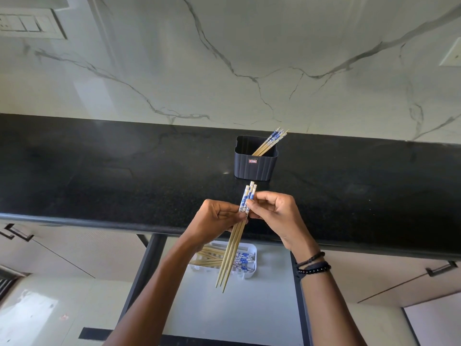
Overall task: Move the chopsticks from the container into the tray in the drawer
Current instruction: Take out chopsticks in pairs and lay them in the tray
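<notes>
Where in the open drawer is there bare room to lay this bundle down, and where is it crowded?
Drawer floor lies bare right of the white tray and toward the near edge. The tray already holds chopsticks. Both hands, left and right, grip the bundle above it.

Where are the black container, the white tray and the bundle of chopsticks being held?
black container (254,166), head view, ribbed front wall.
white tray (249,272), head view, near right rim.
held chopsticks (230,255), head view, bare wooden shafts below the hands.
</notes>
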